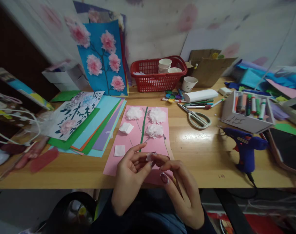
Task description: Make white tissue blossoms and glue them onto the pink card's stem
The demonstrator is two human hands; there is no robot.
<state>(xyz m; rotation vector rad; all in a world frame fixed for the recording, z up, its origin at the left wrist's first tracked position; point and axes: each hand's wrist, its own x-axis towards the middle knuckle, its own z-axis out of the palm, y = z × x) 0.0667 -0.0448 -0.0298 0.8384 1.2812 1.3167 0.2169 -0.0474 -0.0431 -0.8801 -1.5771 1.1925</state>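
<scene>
Over the lower part of a pink sheet (113,164), my left hand (129,177) pinches a small piece of white tissue paper (149,157) between thumb and fingers. My right hand (184,187) meets it from the other side. Its fingertips are at the tissue, its thumb stands apart, and I see nothing gripped in it. The sheet carries a green stem strip (143,126), thin drawn branches and three fluffy white tissue flowers (157,115). On its left side lie a folded white tissue stack (126,128) and a flat white square (120,150). My hands hide the bottom of the stem.
Scissors (196,117) lie behind the sheet, near a white roll (201,95). A blue glue gun (247,148) stands at right, before a marker box (247,113). Coloured paper (106,136) lies left. A red basket (157,83) and a blue flower picture (104,61) stand behind.
</scene>
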